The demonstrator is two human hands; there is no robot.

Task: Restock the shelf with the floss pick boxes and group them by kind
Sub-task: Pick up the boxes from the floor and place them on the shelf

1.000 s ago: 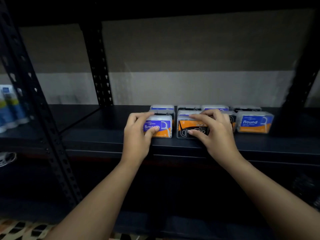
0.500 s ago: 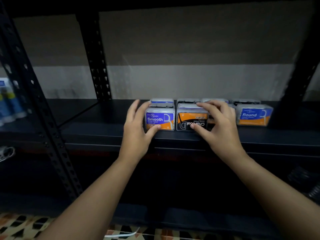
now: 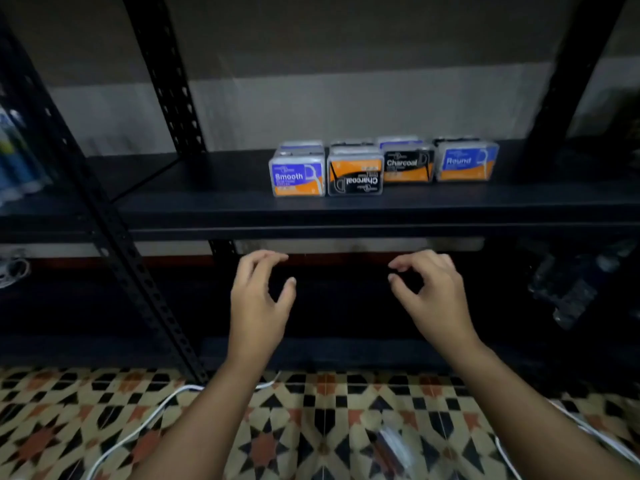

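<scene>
A: Nearest, what do you see?
B: A patterned black, cream and orange tiled floor [image 3: 311, 427] with a white cable [image 3: 138, 424]. Above it, the left hand [image 3: 258, 306] and right hand [image 3: 433, 299] hang empty below the shelf edge, fingers loosely curled, gripping nothing.
A: And half a second ago?
B: Both touched the front boxes; now they have dropped clear.
A: The boxes?
B: On the black metal shelf [image 3: 214, 206], long sides facing out: a clear blue-and-orange "Smooth" box [image 3: 298, 177] touching a black-and-orange "Charcoal" box [image 3: 355, 180] whose label reads upside down. Slightly further back, an upright "Charcoal" box [image 3: 408, 165] and a blue "Round" box [image 3: 465, 163]. More boxes sit behind, blurred.
</scene>
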